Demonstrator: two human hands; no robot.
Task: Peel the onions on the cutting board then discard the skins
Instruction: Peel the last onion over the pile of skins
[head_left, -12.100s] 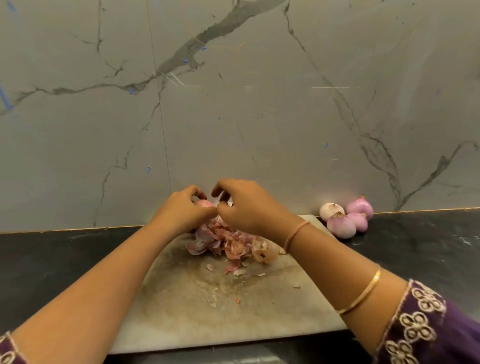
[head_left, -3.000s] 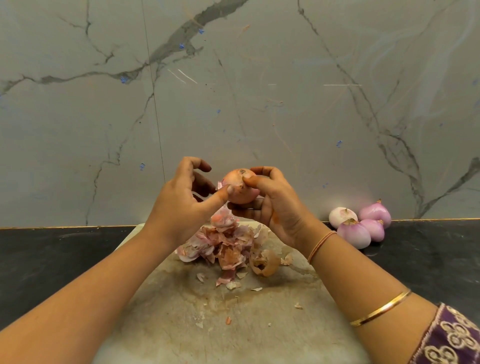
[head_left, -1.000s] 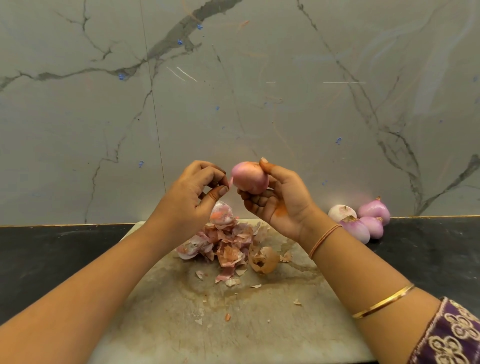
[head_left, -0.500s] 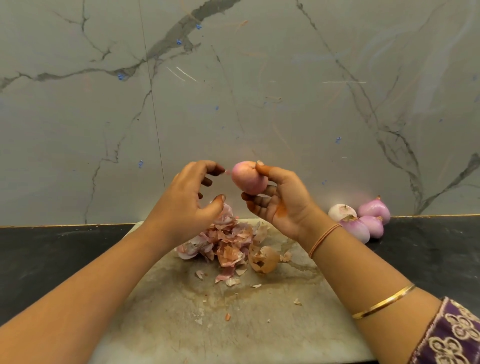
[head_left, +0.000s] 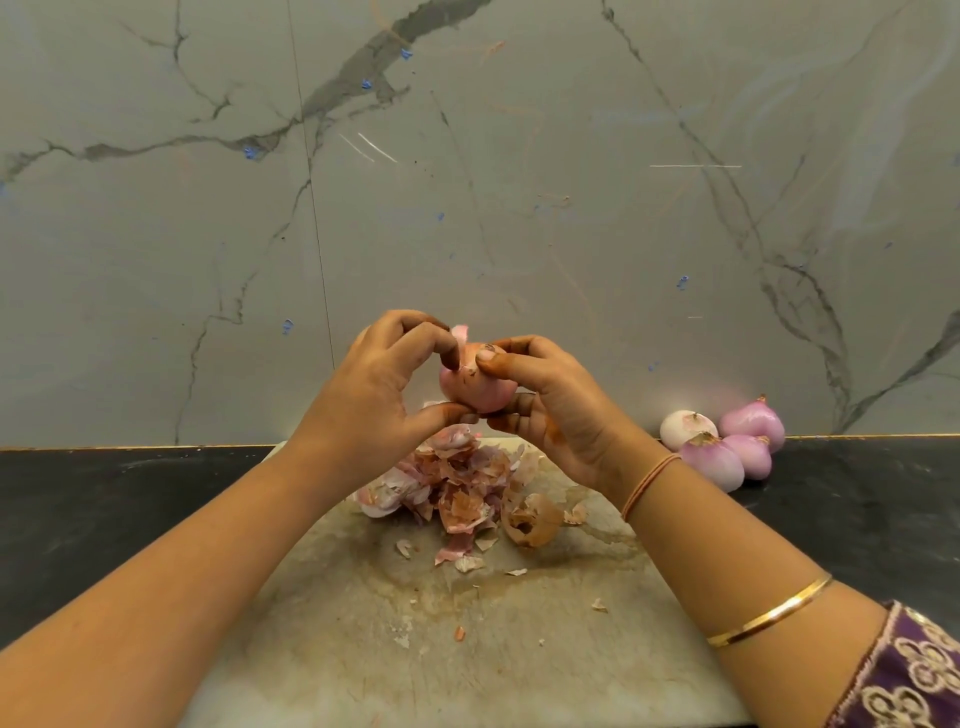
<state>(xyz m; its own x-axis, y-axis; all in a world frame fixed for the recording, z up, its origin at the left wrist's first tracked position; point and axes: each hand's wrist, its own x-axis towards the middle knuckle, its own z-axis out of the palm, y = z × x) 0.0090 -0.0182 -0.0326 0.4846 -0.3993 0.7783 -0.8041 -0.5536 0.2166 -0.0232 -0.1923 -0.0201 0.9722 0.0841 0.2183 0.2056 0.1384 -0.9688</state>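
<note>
Above the far end of the stained cutting board I hold a pink onion in the air. My right hand grips it, thumb on its top and fingers underneath. My left hand is at the onion's left side, with its fingertips pinching a thin flap of skin that stands up from the top. A pile of torn onion skins lies on the board below the hands.
Several peeled purple-white onions sit on the black counter to the right of the board, against the marble wall. Small skin flakes are scattered over the board's middle.
My left hand has come back to the onion and taken hold of a flap of skin at its top. The onion has turned slightly and sits lower in my right hand.
</note>
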